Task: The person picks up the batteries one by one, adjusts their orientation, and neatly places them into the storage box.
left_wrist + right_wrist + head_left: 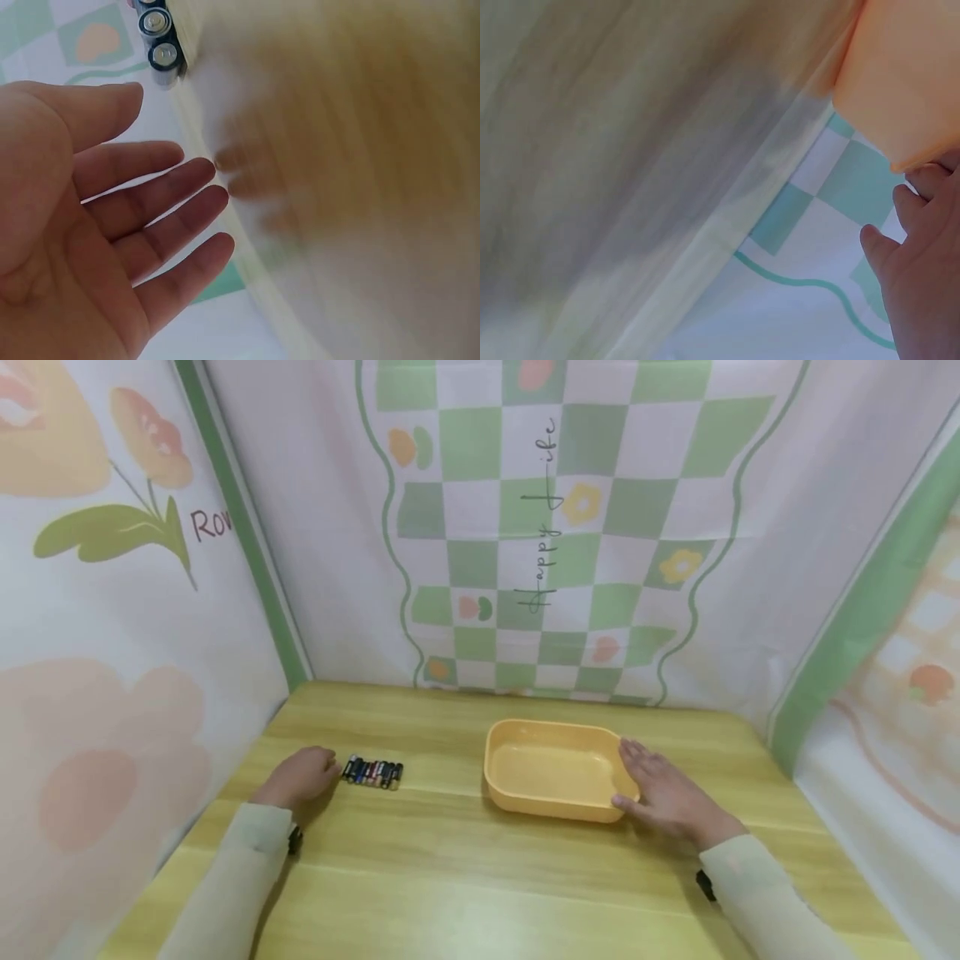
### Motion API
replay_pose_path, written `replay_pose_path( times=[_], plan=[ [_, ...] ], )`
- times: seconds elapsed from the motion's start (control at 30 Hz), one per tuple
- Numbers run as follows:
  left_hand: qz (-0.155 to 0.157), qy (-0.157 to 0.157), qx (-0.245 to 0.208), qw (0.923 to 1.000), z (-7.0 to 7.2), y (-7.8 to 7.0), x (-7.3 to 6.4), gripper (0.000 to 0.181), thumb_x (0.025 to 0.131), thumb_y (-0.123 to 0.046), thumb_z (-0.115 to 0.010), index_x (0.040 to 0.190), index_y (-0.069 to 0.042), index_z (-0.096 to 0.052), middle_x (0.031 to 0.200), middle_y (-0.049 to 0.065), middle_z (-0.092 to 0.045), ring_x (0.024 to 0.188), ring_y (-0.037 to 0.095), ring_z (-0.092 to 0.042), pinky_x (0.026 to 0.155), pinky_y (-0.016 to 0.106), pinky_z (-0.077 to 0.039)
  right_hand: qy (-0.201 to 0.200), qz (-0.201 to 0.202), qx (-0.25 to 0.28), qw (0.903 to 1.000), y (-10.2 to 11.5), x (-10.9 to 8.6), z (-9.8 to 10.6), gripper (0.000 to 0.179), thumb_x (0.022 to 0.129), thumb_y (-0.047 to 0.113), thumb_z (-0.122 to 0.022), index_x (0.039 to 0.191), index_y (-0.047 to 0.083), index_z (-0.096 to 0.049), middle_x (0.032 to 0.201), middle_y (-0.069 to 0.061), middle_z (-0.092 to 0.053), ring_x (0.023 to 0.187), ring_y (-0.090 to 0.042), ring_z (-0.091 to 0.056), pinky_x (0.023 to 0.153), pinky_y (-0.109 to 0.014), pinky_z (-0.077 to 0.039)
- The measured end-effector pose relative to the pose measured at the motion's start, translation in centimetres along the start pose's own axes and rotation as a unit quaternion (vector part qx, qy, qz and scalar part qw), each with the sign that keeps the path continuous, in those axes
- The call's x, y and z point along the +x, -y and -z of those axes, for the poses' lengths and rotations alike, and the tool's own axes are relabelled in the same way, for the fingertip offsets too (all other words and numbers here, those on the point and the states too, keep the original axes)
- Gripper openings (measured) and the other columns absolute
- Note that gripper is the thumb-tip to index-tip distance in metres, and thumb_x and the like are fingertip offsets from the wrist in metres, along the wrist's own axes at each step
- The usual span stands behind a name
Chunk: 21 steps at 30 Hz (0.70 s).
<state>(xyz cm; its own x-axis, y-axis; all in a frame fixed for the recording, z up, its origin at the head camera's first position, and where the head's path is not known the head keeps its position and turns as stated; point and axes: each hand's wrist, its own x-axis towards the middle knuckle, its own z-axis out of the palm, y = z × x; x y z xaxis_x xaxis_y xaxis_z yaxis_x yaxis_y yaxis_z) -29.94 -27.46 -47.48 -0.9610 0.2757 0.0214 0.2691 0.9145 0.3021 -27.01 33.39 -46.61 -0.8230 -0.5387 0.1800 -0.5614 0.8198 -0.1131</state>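
Note:
Several small batteries (372,772) lie side by side in a row on the left part of the table, dark with coloured bands. Just left of that row is my left hand (303,774), holding nothing. In the left wrist view its fingers (161,206) are spread and slightly bent, with the end batteries (162,54) beyond the thumb. A yellow-orange rectangular basin (555,814) stands right of the middle. My right hand (667,793) rests against its right end, fingers extended along the rim and thumb near the front corner. From the right wrist, the basin's side (900,82) shows above loose fingertips.
The wooden table (450,877) ends at a back curtain (472,510) with green checks and lettering. Printed fabric hangs at the left (112,693) and at the right (885,710), close beside the table's edges.

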Motion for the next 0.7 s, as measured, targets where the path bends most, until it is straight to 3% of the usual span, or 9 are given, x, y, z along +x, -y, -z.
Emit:
replay_pose_path(
  times=[0.2,0.43,0.57,0.7],
  plan=[
    [0.015,0.004,-0.005,0.9999,-0.6,0.0,1.0,0.032,0.099,-0.023,-0.054,0.111,0.005,-0.064,0.106,0.022,-0.065,0.100,0.039,-0.061,0.092,0.057,-0.048,-0.001,-0.009,-0.001,1.0000,0.1,0.0,-0.3,0.087,0.098,0.049,-0.051,0.150,-0.010,-0.015,0.156,-0.027,-0.015,0.142,-0.043,-0.017,0.113,-0.057,-0.020],
    [0.027,0.021,-0.024,0.9991,-0.9,-0.4,1.6,0.020,0.099,-0.021,-0.056,0.091,-0.006,-0.065,0.080,0.003,-0.062,0.070,0.018,-0.057,0.071,0.043,-0.054,0.012,-0.017,-0.009,0.9997,-0.1,-0.2,-0.3,0.091,0.096,0.053,-0.052,0.150,-0.009,-0.014,0.157,-0.025,-0.013,0.143,-0.040,-0.015,0.114,-0.055,-0.021],
    [0.026,0.020,-0.025,0.9991,-0.8,-0.7,1.7,0.019,0.099,-0.020,-0.057,0.089,-0.005,-0.065,0.077,0.002,-0.060,0.066,0.017,-0.054,0.064,0.039,-0.052,0.011,-0.018,0.000,0.9998,-0.1,-0.3,-0.3,0.090,0.096,0.052,-0.052,0.151,-0.008,-0.013,0.158,-0.024,-0.012,0.143,-0.040,-0.015,0.117,-0.050,-0.016],
    [0.036,0.016,-0.032,0.9987,-0.4,-1.0,1.9,0.022,0.098,-0.019,-0.058,0.101,0.002,-0.065,0.091,0.012,-0.066,0.077,0.023,-0.060,0.072,0.045,-0.055,0.007,-0.016,0.007,0.9998,-0.1,-0.3,-0.2,0.089,0.097,0.051,-0.052,0.151,-0.007,-0.012,0.158,-0.023,-0.012,0.143,-0.040,-0.015,0.119,-0.042,-0.010]
  ],
)
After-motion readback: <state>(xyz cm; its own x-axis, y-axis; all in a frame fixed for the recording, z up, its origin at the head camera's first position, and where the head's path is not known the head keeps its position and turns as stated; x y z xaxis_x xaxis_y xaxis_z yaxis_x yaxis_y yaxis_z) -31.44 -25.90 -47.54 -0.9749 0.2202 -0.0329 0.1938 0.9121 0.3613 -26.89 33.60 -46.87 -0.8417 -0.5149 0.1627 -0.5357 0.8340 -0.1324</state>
